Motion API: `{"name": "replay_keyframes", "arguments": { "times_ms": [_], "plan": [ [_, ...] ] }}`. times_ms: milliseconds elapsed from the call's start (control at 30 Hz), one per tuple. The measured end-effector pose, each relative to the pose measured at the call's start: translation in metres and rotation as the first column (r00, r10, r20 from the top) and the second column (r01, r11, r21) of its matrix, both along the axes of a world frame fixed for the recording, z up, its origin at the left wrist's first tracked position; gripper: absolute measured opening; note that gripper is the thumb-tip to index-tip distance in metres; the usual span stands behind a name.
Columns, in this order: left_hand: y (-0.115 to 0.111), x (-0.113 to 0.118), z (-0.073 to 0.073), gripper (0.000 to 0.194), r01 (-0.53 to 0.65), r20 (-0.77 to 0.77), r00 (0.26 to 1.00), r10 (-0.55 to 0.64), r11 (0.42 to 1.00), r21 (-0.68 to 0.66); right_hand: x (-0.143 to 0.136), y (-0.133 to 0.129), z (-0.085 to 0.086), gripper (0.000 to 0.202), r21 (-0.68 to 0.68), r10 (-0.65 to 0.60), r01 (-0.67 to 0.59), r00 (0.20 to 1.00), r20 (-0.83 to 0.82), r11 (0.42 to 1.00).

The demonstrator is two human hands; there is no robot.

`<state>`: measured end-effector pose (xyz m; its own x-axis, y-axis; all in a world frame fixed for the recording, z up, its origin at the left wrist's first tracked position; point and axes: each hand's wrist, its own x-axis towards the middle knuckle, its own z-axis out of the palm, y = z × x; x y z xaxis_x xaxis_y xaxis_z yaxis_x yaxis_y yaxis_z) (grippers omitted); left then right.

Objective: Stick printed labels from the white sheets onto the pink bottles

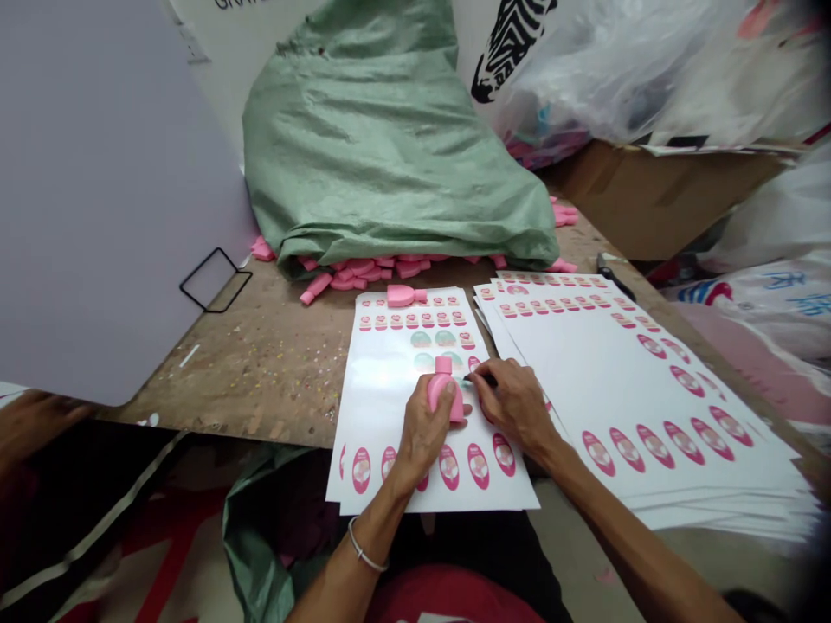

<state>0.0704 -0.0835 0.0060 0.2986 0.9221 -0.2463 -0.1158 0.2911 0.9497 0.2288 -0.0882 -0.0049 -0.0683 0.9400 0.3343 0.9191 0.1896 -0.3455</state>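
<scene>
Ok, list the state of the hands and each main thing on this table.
Left hand: closed around a pink bottle
Right hand: pinching a small dark item
Second bottle: lying on its side
Sticker sheet: flat, partly bare
Right paper stack: edges uneven
Green sack: creased
Bottle pile: jumbled along the sack's lower edge
Black-handled tool: lying down; open or shut unclear

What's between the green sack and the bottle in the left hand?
Head view: loose pink bottles along the green sack's edge, a single bottle lying near the sheet's top, then printed stickers toward the held bottle.
</scene>
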Motion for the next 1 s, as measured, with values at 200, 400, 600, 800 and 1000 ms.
{"name": "replay_keyframes", "arguments": {
  "times_ms": [200,400,600,800,1000],
  "plan": [
    [0.000,0.000,0.000,0.040,-0.008,0.010,1.000,0.008,0.999,-0.032,0.007,0.004,-0.001,0.018,-0.027,0.010,-0.008,0.997,0.077,1.000],
    [0.002,0.000,0.000,0.041,-0.003,0.031,1.000,0.005,0.998,-0.055,0.008,0.002,-0.003,0.013,-0.110,0.071,-0.081,0.993,-0.096,0.991],
    [0.002,-0.001,0.002,0.040,0.005,0.027,1.000,-0.004,0.999,-0.049,0.004,0.000,-0.001,0.014,-0.025,-0.028,0.026,0.998,-0.060,0.999],
    [0.002,-0.001,0.000,0.041,-0.003,0.031,1.000,0.004,0.999,-0.047,0.010,0.003,0.001,0.015,-0.088,0.016,-0.018,0.999,-0.030,0.996],
    [0.002,0.000,-0.001,0.042,0.005,0.035,0.999,-0.003,0.998,-0.068,0.014,0.008,-0.003,0.009,-0.124,0.003,-0.023,0.988,-0.156,0.992]
  ]
}}
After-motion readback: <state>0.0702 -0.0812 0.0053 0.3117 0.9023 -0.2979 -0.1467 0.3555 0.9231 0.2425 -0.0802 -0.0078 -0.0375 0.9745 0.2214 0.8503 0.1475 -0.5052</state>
